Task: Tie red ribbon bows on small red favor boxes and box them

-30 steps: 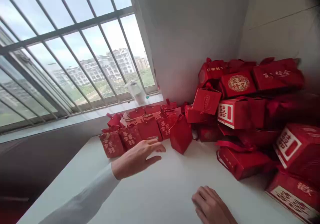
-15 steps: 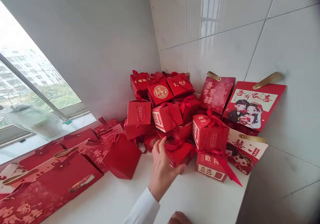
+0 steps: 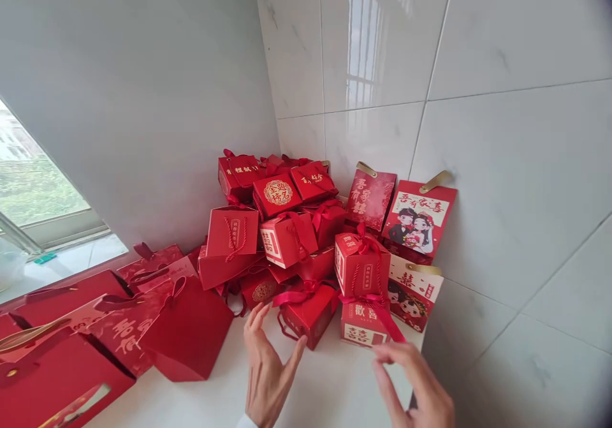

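My left hand [image 3: 270, 358] is open, thumb and fingers spread, just in front of a small red gift box [image 3: 310, 310] with a red ribbon bow on top. The thumb tip comes close to that box's lower edge; I cannot tell whether it touches. At the lower right my right hand [image 3: 418, 383] is open with curved fingers, its fingertips close together but apart and nothing visible between them. The nearest things to it are a red box with a white double-happiness label [image 3: 366, 326] and the hanging red ribbon tail [image 3: 393, 326]. Another ribboned box [image 3: 363, 268] sits on that box.
A heap of red gift boxes [image 3: 277, 195] fills the corner of the white table [image 3: 220, 402]. Larger red bags [image 3: 52, 377] line the left side by the window. Printed gift bags with gold handles [image 3: 421, 221] lean against the tiled wall [image 3: 502, 236] at right.
My right hand has come up into view at the lower right. My left hand has drawn back from the ribboned box. The view has shifted, so the pile appears further left and lower.
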`<move>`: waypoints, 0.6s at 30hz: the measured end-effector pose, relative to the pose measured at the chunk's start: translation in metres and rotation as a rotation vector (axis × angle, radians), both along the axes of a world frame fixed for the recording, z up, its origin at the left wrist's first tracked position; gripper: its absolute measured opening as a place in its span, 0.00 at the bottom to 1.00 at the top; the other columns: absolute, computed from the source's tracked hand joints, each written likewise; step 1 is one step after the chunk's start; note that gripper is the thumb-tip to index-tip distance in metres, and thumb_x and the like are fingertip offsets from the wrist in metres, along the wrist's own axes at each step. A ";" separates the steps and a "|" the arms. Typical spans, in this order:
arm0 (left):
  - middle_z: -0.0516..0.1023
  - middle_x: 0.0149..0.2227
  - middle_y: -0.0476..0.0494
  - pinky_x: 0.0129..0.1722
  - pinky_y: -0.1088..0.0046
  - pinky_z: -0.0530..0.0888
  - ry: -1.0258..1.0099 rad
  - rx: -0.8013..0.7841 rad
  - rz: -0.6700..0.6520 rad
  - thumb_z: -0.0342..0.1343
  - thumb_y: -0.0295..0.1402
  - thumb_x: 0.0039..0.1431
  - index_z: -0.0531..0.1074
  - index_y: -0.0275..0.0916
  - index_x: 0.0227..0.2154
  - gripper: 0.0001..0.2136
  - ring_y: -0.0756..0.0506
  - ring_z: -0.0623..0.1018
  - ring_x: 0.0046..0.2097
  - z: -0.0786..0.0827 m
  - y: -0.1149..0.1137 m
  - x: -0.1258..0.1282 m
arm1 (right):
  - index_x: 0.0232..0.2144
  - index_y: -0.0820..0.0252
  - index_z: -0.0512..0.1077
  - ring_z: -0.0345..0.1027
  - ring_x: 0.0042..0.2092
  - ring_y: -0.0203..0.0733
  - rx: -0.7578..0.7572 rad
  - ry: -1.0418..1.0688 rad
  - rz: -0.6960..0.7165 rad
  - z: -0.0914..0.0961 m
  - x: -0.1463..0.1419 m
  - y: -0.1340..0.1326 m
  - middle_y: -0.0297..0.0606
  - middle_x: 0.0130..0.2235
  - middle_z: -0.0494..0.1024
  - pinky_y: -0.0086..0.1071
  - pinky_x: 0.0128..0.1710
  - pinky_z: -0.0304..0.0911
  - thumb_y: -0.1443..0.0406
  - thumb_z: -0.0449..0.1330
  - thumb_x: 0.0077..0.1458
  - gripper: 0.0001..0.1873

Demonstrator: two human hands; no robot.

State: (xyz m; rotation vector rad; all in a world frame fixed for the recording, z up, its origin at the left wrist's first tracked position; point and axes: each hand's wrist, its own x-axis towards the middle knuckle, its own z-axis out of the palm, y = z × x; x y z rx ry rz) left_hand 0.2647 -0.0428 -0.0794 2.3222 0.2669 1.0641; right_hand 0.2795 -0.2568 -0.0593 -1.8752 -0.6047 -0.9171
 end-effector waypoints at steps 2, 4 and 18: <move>0.58 0.56 0.32 0.52 0.45 0.66 -0.065 -0.011 0.035 0.55 0.40 0.54 0.50 0.44 0.55 0.28 0.31 0.63 0.58 -0.014 0.000 -0.007 | 0.40 0.57 0.66 0.70 0.33 0.40 0.015 -0.010 -0.084 0.027 0.017 -0.008 0.38 0.33 0.73 0.30 0.33 0.67 0.65 0.53 0.60 0.06; 0.58 0.56 0.32 0.49 0.46 0.69 -0.085 -0.025 0.068 0.54 0.40 0.55 0.51 0.46 0.53 0.25 0.31 0.65 0.57 -0.028 0.001 -0.012 | 0.43 0.58 0.66 0.70 0.35 0.42 -0.045 -0.038 -0.064 0.052 0.033 -0.005 0.40 0.36 0.73 0.32 0.35 0.67 0.62 0.53 0.61 0.09; 0.62 0.50 0.31 0.48 0.47 0.68 -0.237 -0.192 0.312 0.46 0.33 0.59 0.55 0.42 0.48 0.14 0.34 0.68 0.52 -0.064 0.007 -0.009 | 0.55 0.71 0.61 0.58 0.53 0.67 -0.159 -0.187 -0.301 0.083 0.074 0.049 0.62 0.51 0.62 0.60 0.49 0.56 0.42 0.47 0.57 0.39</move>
